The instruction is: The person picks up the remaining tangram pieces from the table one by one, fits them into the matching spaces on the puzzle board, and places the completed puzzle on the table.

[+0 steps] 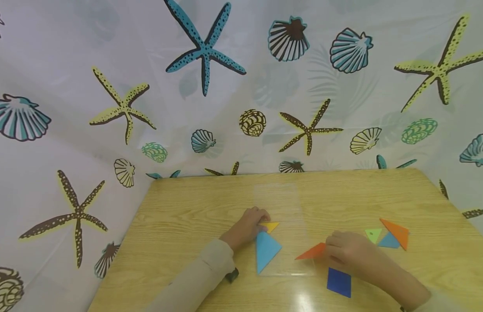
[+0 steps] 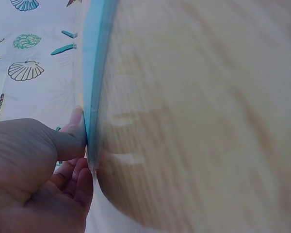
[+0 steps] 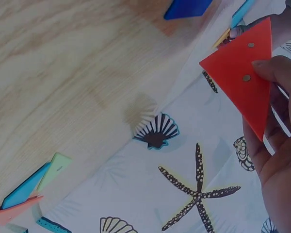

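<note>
My left hand point(image 1: 247, 226) is at the left edge of a clear sheet point(image 1: 292, 203), its thumb and fingers around a small yellow triangle tile point(image 1: 270, 226). Just below the thumb lies a large light blue triangle tile point(image 1: 268, 251), seen nearly edge-on in the left wrist view. My right hand point(image 1: 352, 251) pinches a red-orange triangle tile point(image 3: 245, 73) between thumb and fingers, lifted and tilted. Two small round dots mark the tile's face in the right wrist view. A dark blue four-sided tile point(image 1: 339, 282) lies just below the right hand.
At the right of the wooden table point(image 1: 187, 203) lie a light green triangle point(image 1: 373, 235), a blue tile point(image 1: 389, 241) and an orange triangle point(image 1: 396, 233), close together. A curtain point(image 1: 233, 95) printed with shells and starfish borders the table at the back and sides.
</note>
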`<state>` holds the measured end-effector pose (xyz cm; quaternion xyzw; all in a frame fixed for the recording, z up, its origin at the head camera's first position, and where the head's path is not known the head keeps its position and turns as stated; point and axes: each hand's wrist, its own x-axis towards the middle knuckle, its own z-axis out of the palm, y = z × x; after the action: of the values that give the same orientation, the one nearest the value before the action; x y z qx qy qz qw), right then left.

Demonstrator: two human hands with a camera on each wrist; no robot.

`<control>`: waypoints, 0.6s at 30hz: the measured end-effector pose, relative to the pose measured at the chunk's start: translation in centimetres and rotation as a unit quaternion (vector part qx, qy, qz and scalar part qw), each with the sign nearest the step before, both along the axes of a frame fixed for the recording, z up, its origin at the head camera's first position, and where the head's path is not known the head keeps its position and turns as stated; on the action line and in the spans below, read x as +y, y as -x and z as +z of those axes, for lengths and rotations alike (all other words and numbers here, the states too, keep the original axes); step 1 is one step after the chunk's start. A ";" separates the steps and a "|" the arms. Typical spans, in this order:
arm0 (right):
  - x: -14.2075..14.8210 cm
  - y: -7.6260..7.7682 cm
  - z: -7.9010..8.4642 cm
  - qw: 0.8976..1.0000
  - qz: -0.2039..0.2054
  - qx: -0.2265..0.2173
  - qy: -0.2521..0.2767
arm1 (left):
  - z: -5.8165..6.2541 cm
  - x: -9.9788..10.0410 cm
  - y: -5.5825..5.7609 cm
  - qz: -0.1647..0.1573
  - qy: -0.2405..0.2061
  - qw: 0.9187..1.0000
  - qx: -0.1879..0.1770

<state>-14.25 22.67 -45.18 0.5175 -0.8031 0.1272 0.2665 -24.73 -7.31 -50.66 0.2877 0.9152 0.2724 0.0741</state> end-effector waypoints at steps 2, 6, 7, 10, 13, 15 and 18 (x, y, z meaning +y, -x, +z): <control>-0.6 -0.2 -0.1 1.000 0.007 0.009 -0.023 | -0.1 0.0 0.0 0.000 0.002 1.000 0.003; -1.9 -0.5 -0.4 0.998 0.018 0.033 -0.053 | -0.2 0.0 0.1 -0.002 0.009 1.000 0.014; -2.2 -0.6 -0.5 0.998 0.018 0.035 -0.057 | -0.3 0.0 0.1 -0.002 0.010 1.000 0.014; -3.1 -0.7 -0.6 0.996 0.015 0.042 -0.072 | -0.3 0.0 0.2 0.001 0.013 1.000 0.012; -3.8 -0.9 -0.7 0.994 0.005 0.052 -0.096 | -0.3 0.1 0.2 0.007 0.012 1.000 0.004; -4.3 -0.9 -0.8 0.992 -0.001 0.056 -0.113 | -0.3 0.1 0.2 0.008 0.012 1.000 0.003; -4.8 -0.9 -0.8 0.989 -0.006 0.063 -0.131 | -0.4 0.0 0.3 0.007 0.011 1.000 0.004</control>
<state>-13.31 17.90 -46.01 0.5502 -0.7975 -0.0132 0.2471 -24.98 -7.28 -51.03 0.2817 0.9203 0.2617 0.0720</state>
